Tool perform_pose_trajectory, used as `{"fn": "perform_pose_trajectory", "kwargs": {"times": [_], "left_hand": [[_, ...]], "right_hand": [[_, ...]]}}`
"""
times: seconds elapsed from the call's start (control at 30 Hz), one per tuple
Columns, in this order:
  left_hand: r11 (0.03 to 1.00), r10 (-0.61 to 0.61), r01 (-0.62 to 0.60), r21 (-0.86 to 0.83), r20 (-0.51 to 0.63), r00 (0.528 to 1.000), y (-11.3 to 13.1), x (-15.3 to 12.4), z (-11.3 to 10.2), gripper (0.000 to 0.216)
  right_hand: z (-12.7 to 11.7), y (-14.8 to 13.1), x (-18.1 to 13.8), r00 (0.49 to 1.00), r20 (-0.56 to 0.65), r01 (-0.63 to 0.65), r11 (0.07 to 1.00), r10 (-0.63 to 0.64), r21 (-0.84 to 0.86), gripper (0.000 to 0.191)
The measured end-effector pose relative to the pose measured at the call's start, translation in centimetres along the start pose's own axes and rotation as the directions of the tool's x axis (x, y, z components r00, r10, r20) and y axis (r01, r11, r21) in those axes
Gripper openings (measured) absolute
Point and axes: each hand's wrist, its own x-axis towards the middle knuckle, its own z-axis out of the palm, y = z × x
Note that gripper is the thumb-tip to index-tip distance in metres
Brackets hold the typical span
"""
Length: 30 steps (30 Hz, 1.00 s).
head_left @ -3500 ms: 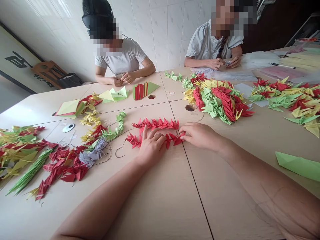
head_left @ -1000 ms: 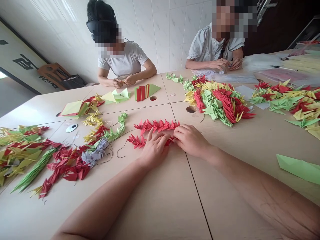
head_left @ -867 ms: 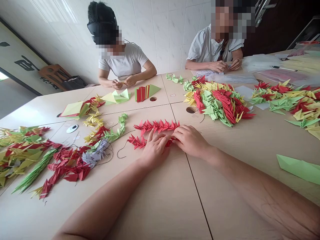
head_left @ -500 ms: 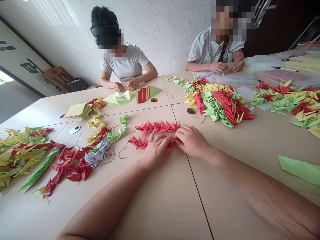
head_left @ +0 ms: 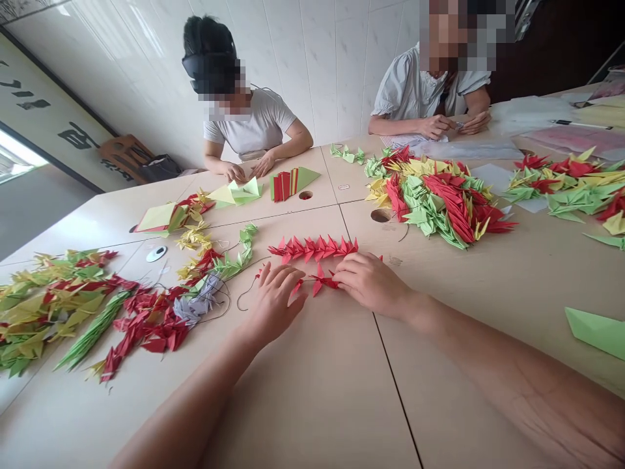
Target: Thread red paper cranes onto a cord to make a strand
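Observation:
A near string of red folded-paper pieces with pointed tips [head_left: 321, 282] lies across the table, threaded on a dark cord. My left hand [head_left: 274, 301] rests over its left part, fingers spread and thumb apart, hiding several pieces. At the right part, the fingers of my right hand [head_left: 368, 280] are curled and pinch the string; their tips are partly hidden. Just beyond both hands a second red paper string [head_left: 315, 249] lies in a straight row, apart from the near one.
Mixed paper strings [head_left: 151, 312] lie left, beside a green paper bundle [head_left: 95, 329]. A white tape roll [head_left: 157, 253] is behind them. A colourful paper heap [head_left: 439, 198] lies right, near a table hole [head_left: 381, 215]. Two people sit opposite. Green paper [head_left: 596, 331] lies far right.
My left hand has slid left along the near red string and its thumb has spread. The pieces between my hands now lie farther apart, with cord showing. The view has shifted slightly.

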Motion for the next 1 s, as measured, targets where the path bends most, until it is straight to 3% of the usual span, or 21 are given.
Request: {"fn": "perform_pose_trajectory", "kwargs": {"times": [0.2, 0.4, 0.77, 0.87, 1.0], "left_hand": [[0.999, -0.027, 0.027, 0.027, -0.003, 1.000, -0.2, -0.4, 1.1, 0.028], [0.998, -0.042, 0.043, 0.054, -0.024, 0.999, 0.1, 0.0, 1.7, 0.020], [0.998, -0.046, 0.047, 0.038, -0.037, 0.998, 1.4, -0.1, 1.6, 0.016], [0.999, -0.037, 0.038, 0.017, -0.030, 0.999, 1.6, -0.1, 1.5, 0.018], [1.000, -0.004, 0.004, 0.005, -0.033, 0.999, 1.8, -0.2, 1.5, 0.022]], "right_hand": [[-0.8, -0.3, 0.2, 0.999, 0.018, -0.036, 0.999, 0.035, 0.009, 0.017], [-0.9, -0.5, 0.3, 0.999, 0.027, -0.047, 0.999, 0.047, 0.003, 0.014], [-1.4, -1.2, 0.3, 0.996, 0.069, -0.062, 0.998, 0.060, 0.032, 0.012], [-1.3, -1.6, 0.4, 0.998, 0.050, -0.045, 0.997, 0.042, 0.061, 0.008], [-0.7, -1.8, 0.2, 0.997, 0.065, 0.035, 0.998, -0.038, 0.050, 0.017]]}}
